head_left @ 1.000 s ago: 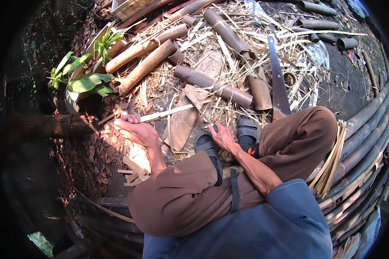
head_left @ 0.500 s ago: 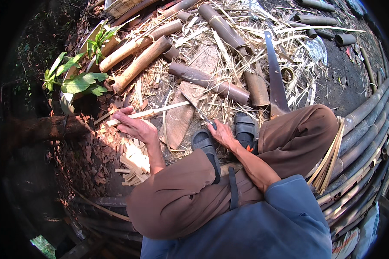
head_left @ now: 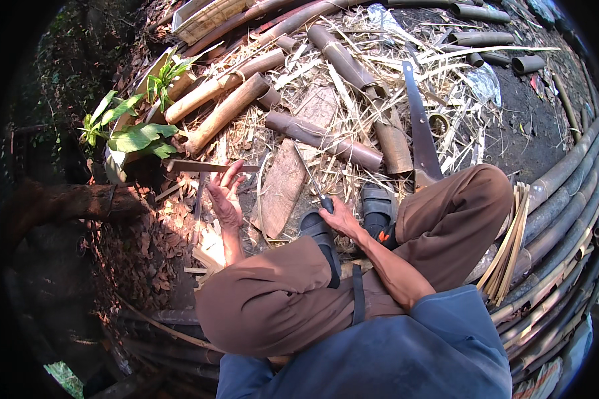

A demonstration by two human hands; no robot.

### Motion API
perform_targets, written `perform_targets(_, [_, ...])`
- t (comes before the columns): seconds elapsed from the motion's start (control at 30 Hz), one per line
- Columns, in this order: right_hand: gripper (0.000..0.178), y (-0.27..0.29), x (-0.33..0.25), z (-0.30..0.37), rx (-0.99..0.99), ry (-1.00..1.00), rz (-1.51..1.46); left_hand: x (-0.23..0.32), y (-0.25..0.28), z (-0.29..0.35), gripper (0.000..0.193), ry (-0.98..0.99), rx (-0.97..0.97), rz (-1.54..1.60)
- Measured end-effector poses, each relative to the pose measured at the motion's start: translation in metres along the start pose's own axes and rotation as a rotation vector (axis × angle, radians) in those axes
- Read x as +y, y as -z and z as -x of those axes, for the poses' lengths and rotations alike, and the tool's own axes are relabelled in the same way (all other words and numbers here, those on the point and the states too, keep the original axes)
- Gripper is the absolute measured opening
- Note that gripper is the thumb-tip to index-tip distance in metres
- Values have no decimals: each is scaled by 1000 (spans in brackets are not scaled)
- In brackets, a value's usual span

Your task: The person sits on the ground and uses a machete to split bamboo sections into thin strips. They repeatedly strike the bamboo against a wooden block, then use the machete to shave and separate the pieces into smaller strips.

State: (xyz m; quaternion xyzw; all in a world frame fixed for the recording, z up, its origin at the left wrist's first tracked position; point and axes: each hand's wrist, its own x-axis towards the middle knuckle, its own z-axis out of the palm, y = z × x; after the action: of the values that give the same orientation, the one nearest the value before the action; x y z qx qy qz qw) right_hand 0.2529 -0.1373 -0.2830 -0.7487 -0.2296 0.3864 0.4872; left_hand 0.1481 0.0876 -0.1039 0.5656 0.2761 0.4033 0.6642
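Note:
My left hand (head_left: 226, 201) holds a bamboo strip (head_left: 196, 166) between its fingers, with the strip's brown face showing. The strip lies nearly level across the view, above a leaf-strewn patch of ground. In my right hand (head_left: 343, 218) is the dark handle of a knife (head_left: 309, 170). Its thin blade points up and to the left, over a flat wooden board (head_left: 279, 189). The blade and the strip are apart. Below my left hand lies a small heap of pale split pieces (head_left: 209, 258), partly hidden by my knee.
Cut bamboo tubes (head_left: 326, 139) lie ahead among pale shavings. A handsaw (head_left: 420, 126) rests near my right knee. Thin strips (head_left: 509, 246) are bundled at my right, beside long bamboo poles (head_left: 546, 199). A leafy plant (head_left: 136, 137) and a yellowish crate (head_left: 209, 21) are at the far left.
The strip in my left hand has turned from its pale side to its brown side, and that hand has shifted slightly right. The knife blade has tilted a little more upright.

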Motion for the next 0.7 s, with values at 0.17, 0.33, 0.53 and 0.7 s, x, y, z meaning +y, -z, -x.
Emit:
perform_targets(0.17, [49, 2, -11, 0, -109, -48, -62, -63, 33, -1, 27, 233, 53, -532])
perform_targets(0.33, [48, 4, -2, 0, -14, 21, 102, -32, 19, -11, 26, -149, 352, -589])
perform_targets(0.53, [43, 3, -64, 17, 17, 33, 94, 59, -8, -9, 24, -443, 474, 17])
perform_targets(0.7, [36, -16, -144, 45, -182, 312, -4, 48, -42, 7, 29, -467, 545, 50])
